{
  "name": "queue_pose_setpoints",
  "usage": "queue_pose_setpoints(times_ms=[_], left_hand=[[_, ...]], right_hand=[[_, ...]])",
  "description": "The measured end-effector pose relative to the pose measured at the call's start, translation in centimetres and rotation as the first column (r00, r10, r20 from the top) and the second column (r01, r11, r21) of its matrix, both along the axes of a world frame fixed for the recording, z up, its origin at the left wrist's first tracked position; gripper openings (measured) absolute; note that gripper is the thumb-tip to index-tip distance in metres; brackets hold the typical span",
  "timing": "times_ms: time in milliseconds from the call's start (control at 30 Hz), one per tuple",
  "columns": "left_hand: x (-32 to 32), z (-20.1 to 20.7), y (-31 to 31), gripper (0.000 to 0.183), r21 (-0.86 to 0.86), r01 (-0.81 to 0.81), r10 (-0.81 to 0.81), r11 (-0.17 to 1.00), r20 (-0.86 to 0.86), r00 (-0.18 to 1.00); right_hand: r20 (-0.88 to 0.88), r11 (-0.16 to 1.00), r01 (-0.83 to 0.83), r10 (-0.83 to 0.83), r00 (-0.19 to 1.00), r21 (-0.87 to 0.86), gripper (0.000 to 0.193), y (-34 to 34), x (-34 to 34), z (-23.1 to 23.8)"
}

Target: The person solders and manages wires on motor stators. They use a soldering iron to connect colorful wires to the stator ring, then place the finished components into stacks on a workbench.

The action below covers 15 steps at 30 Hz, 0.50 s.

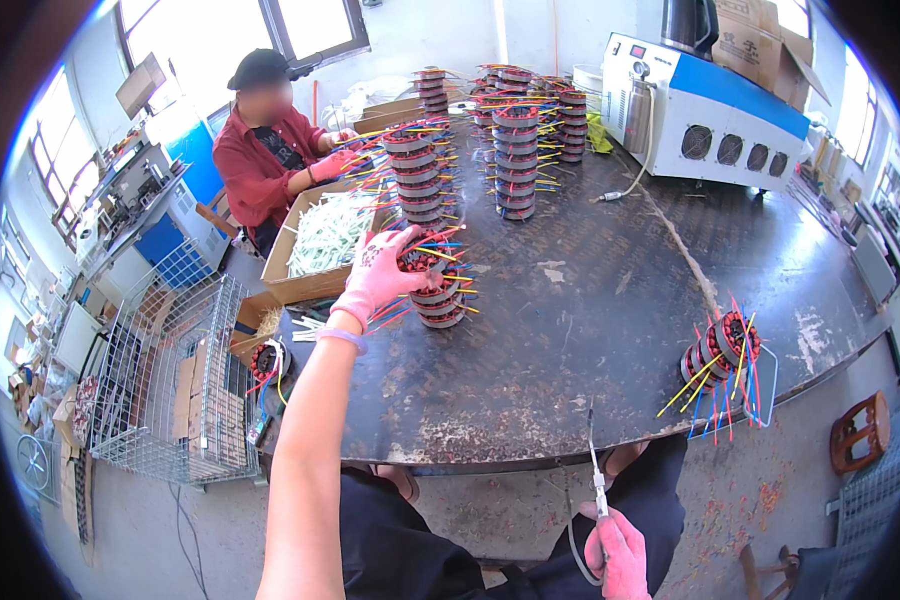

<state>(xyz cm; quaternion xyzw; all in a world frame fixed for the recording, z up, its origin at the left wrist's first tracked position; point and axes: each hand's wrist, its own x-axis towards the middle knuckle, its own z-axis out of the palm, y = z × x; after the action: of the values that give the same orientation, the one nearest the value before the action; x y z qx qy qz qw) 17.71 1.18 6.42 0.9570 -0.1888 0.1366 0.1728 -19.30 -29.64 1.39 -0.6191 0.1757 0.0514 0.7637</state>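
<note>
My left hand [378,272], in a pink glove, closes round the top motor stator [430,264] of a short stack. Red, blue and yellow wire leads stick out from the stator's sides. The rest of that stack [440,312] stands upright below it on the dark table. At the table's front edge my right hand [618,556], also gloved in pink, is wrapped round a slim pen-like tool [599,482]. This tool has a long thin tip pointing up and a grey cord or hose at its lower end. Its exact kind I cannot make out.
Taller stator stacks [516,165] stand farther back. Another group [720,350] lies tilted at the right edge, and a single stator [268,362] sits front left. Across the table a person [270,150] works beside a box of white sleeves [275,268]. A blue-and-white machine [705,115] occupies the back right.
</note>
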Motion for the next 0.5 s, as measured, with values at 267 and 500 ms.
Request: queue_pose_setpoints(times_ms=[267, 500], left_hand=[[0.3, -1.5, -0.6, 0.090, 0.065, -0.053, 0.051, 0.996, 0.042, 0.998], [-0.3, -1.4, -0.4, 0.102, 0.161, -0.050, 0.046, 0.986, 0.030, 0.998]], right_hand=[[-0.009, 0.998, -0.050, 0.050, 0.999, 0.043, 0.040, -0.1, 0.0, -0.6], [0.009, 0.997, -0.059, 0.058, 0.998, 0.042, 0.040, 0.0, -0.2, -0.7]])
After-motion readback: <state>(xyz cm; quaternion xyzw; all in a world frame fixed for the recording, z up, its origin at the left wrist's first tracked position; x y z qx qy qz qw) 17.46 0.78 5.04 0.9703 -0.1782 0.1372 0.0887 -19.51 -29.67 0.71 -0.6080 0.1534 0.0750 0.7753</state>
